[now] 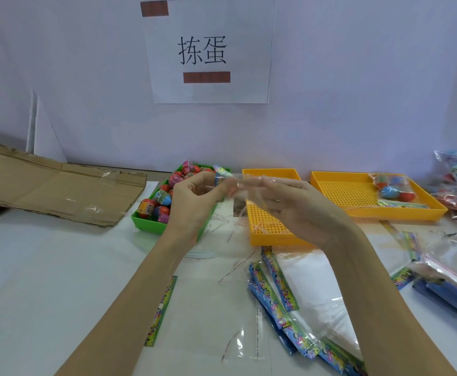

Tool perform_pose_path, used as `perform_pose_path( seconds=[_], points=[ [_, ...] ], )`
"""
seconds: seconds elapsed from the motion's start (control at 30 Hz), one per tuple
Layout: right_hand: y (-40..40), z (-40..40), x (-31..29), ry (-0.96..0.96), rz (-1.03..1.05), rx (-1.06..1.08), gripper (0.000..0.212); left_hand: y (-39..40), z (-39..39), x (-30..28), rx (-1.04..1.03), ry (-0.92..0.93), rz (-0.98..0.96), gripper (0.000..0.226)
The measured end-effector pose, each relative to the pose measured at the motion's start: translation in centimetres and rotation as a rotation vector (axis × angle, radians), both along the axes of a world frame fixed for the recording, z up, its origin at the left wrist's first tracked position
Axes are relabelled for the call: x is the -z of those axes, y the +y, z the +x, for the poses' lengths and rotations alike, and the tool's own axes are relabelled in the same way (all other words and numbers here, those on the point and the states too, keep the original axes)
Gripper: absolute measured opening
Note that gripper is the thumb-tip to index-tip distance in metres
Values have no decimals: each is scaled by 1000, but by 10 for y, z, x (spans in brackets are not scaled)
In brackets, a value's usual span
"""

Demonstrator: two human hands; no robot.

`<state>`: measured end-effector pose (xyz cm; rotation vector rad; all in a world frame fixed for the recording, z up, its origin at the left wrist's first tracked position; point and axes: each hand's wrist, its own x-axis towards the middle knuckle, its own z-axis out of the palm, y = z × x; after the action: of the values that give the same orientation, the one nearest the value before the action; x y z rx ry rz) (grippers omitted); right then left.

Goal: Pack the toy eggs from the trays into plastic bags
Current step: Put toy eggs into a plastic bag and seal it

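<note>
At frame centre both hands hold a clear plastic bag with a printed blue header [228, 183] — left hand [194, 198] pinching its header end, right hand [289, 204] with fingers nearly straight along it. The bag's long axis runs left–right; the green plastic tray of red-and-blue toy eggs [151, 223] sits just left, nearer the left hand.

Both hands raised, left hand [194, 202] pinching, right hand [289, 204] fingers extended.
</note>
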<state>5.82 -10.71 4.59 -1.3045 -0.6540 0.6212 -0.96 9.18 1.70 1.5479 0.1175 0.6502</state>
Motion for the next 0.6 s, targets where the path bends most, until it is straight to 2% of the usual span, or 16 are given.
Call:
perform_pose_path(
  seconds=[0.1, 0.17, 0.23, 0.3, 0.37, 0.4, 0.43, 0.5, 0.6],
  points=[
    [-1, -3, -2, -80, -52, -2, 40, 0, 1, 0, -80, 32, -55, 26],
    [0, -5, -1, -142, -101, 51, 35, 1, -1, -3, -104, -23, 67, 44],
    [4, -8, 0, -266, -200, 220, 26, 4, -4, -4, -97, -90, 455, 69],
    [8, -9, 2, -417, -283, 276, 22, 5, -6, -3, -103, -139, 959, 84],
    [13, -12, 7, -528, -352, 192, 22, -1, -5, 0, -145, -168, 1334, 82],
    [14, -13, 8, -563, -369, 145, 22, -7, -4, 3, -171, -202, 1432, 74],
    [14, -13, 8, -591, -369, 113, 22, -10, -3, 6, -186, -252, 1456, 62],
    [13, -11, 6, -637, -339, 103, 21, -13, -4, 7, -174, -298, 1350, 40],
    [8, -7, 0, -605, -224, 177, 23, -10, -5, 5, -113, -147, 1118, 33]
  ],
)
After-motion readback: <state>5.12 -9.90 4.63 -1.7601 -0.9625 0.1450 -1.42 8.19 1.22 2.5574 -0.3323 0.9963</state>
